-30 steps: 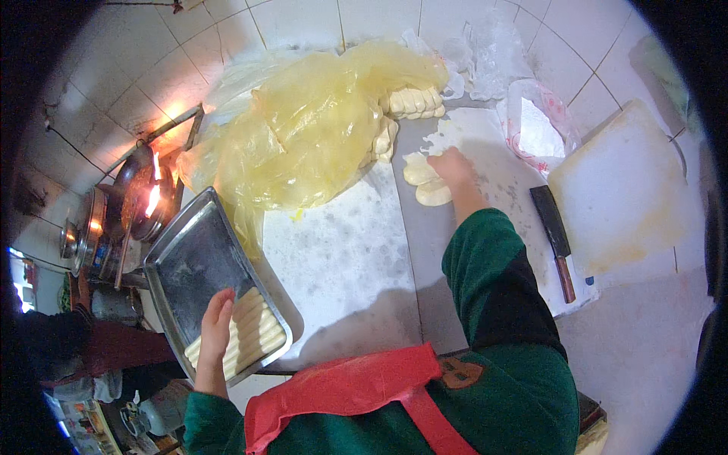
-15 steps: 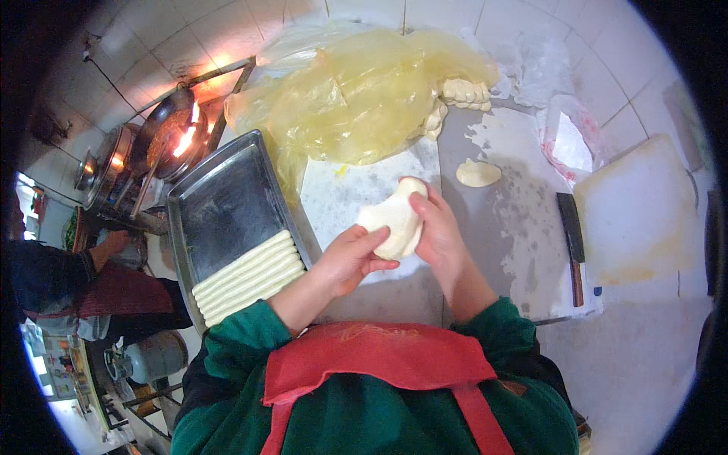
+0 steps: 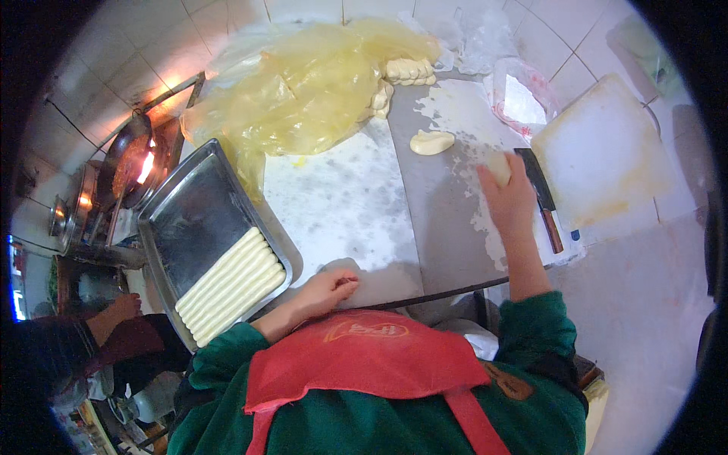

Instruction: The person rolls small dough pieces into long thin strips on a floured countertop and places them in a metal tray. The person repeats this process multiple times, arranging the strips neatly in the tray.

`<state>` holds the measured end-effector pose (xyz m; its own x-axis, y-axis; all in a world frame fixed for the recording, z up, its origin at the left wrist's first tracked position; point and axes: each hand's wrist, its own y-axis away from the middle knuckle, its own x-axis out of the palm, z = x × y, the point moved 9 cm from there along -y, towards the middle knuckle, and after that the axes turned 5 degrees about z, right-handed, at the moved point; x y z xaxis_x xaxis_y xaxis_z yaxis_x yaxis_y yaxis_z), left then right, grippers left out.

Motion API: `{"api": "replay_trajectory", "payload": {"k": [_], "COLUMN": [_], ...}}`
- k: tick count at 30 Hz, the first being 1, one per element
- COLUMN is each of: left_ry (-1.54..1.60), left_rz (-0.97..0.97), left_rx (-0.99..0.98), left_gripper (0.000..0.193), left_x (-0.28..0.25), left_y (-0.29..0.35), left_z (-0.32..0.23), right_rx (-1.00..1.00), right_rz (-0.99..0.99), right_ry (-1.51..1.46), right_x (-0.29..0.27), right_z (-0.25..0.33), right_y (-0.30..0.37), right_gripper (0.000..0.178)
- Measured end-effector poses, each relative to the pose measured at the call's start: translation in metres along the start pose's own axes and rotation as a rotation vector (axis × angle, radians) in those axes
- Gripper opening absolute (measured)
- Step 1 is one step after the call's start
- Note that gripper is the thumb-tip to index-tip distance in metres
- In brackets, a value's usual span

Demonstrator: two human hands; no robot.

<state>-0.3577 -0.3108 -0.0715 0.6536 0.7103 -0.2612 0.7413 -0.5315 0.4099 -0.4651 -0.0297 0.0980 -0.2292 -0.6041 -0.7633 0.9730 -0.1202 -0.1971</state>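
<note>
A pale lump of dough is in my right hand, whose fingers wrap round it above the floured right side of the table. Much of the lump is hidden by the hand. My left hand rests at the table's near edge, fingers curled, with nothing visible in them. Beyond and left of my right hand lies another flattened dough piece. More dough pieces sit at the back, partly under a yellow plastic sheet. On the left, several dough strips lie side by side in a metal tray.
A cleaver lies beside a white cutting board at the right. Behind it stands a plastic bag of white powder. Flames rise at a wok on the far left; nearby is another person's arm.
My left hand has let go of the dough and drawn back to the near edge. My right hand has carried the dough to the right. The view has shifted right.
</note>
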Motion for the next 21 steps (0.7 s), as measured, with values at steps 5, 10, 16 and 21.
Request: {"api": "replay_trajectory", "payload": {"k": [5,10,16,21], "left_ry": [0.373,0.528,0.535,0.561], "left_rz": [-0.070,-0.120,-0.137,-0.122], "left_rx": [-0.135,-0.203,-0.157,-0.192], "left_gripper": [0.028,0.025,0.025,0.025], "left_x": [0.001,0.001,-0.001,-0.001], "left_y": [-0.002,-0.005,-0.006,-0.009], "left_z": [0.033,0.048,0.041,0.045], "right_rx": [-0.468,-0.169,-0.136,-0.326], "right_rz": [0.331,0.255,0.269,0.480], "right_ry": [0.419,0.612,0.279,0.452], "right_x": [0.092,0.114,0.116,0.126], "right_z": [-0.027,-0.083,-0.065,-0.030], "right_y": [0.120,-0.040,0.014,0.072], "right_gripper": [0.050,0.045,0.063,0.080]}}
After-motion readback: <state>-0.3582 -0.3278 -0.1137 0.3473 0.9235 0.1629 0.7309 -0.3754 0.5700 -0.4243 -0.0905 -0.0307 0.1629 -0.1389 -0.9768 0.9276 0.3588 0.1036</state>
